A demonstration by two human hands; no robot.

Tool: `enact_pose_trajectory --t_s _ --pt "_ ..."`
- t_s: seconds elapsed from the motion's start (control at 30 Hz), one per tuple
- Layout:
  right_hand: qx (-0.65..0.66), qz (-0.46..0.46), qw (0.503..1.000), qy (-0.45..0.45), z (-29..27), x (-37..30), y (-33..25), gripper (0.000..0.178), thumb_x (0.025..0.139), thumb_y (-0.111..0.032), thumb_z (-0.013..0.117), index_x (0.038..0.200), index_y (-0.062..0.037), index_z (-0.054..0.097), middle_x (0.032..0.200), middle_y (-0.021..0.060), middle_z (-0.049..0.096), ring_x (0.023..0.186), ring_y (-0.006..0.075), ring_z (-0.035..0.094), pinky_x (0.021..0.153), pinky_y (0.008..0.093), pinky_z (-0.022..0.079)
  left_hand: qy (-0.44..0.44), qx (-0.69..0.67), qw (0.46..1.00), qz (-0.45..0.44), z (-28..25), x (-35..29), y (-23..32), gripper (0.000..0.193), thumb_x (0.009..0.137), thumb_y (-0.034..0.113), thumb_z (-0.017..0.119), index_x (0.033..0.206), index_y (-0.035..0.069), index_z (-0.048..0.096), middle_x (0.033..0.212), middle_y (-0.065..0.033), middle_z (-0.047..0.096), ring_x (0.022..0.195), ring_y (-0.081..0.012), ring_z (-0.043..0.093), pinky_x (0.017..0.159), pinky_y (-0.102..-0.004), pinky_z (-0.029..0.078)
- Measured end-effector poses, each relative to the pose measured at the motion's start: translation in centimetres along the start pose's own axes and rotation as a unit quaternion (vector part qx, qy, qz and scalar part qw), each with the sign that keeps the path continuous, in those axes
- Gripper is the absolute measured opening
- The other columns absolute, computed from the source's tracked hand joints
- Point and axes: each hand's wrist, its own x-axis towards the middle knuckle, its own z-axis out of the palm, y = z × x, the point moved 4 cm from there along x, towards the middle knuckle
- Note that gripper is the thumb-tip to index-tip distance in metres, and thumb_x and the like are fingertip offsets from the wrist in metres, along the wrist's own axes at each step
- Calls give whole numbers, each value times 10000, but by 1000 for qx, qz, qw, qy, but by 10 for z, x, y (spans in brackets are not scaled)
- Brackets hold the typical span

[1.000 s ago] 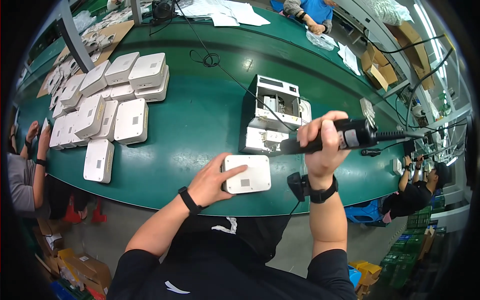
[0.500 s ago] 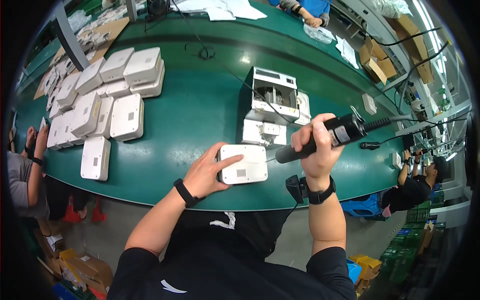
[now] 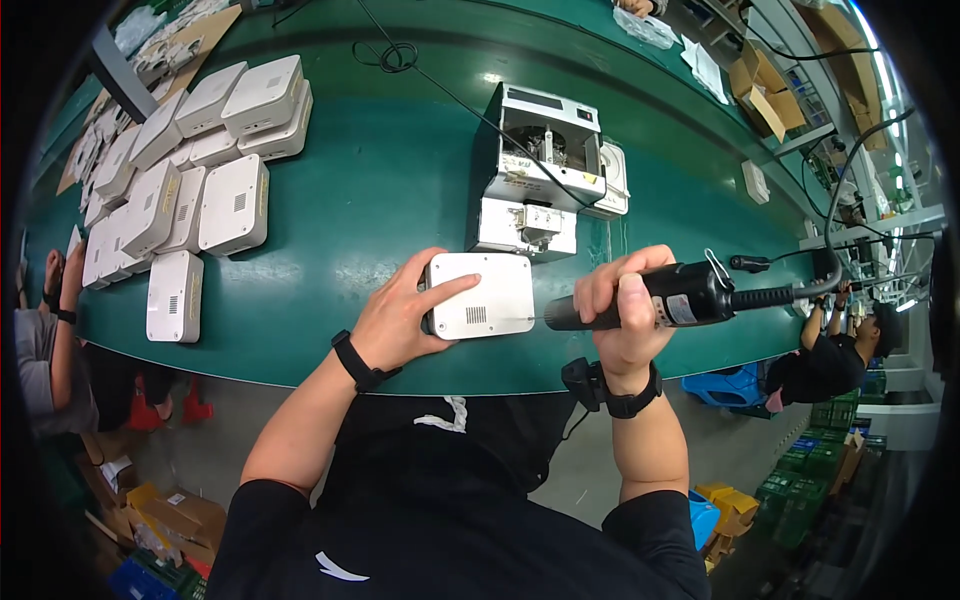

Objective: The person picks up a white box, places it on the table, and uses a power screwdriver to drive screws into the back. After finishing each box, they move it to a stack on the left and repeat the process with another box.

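Observation:
A white rounded plastic housing (image 3: 505, 285), with a small vent grid and corner holes, lies flat on the green bench near its front edge. My left hand (image 3: 397, 312) grips its left end, thumb at the near side and index finger stretched across the top. In my right hand (image 3: 632, 320) is a black electric screwdriver (image 3: 690, 293), held nearly level with its cord running off to the right. Its thin bit points left at the housing's near right corner; whether it touches a screw there is too small to tell.
Behind the housing stands a boxy screw-feeder-like machine (image 3: 545, 150) with a cable across it. Several similar white housings (image 3: 235, 205) are stacked at the left. A black connector (image 3: 750, 263) lies at the right. Other people are at both sides and across the bench.
The screwdriver has swung from a raised slant to nearly level, and its bit has shifted to the housing's near right corner. My left hand keeps its grip. The whole view has shifted slightly.

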Motion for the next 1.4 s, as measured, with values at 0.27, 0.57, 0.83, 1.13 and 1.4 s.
enact_pose_trajectory --t_s 0.27,0.57,0.83,1.13,1.4 --pt "12 -13 1000 -7 -1 -5 7 141 899 -138 533 953 -57 430 616 78 481 481 165 436 479 337 424 -1 0 1000 -3 -2 2 0 782 611 145 861 1329 302 593 1367 -132 450 1131 -347 580 926 -411 528" --pt "-19 -26 999 -6 12 32 -16 127 909 -119 537 966 -39 456 625 86 493 491 177 465 513 345 440 9 13 1000 3 -1 0 0 783 618 147 854 1335 312 588 1377 -131 436 1161 -343 561 936 -412 523" --pt "-58 -103 992 33 26 81 -7 154 938 -181 533 936 -35 485 619 85 494 480 179 480 498 344 438 10 12 1000 1 0 -3 -1 786 620 157 850 1339 330 582 1382 -127 429 1169 -339 554 947 -414 516" --pt "9 2 1000 -17 27 33 -12 174 934 -204 540 951 -46 470 612 69 479 472 169 462 498 340 435 4 11 1000 2 -1 -4 -6 780 635 174 844 1345 342 570 1380 -124 431 1164 -338 557 940 -415 520" --pt "38 0 995 -95 44 -2 -19 244 918 -240 556 1024 -69 416 617 69 473 493 166 468 506 342 427 5 10 1000 -6 1 -4 -7 769 636 183 848 1338 341 575 1372 -128 435 1168 -337 558 942 -414 520"
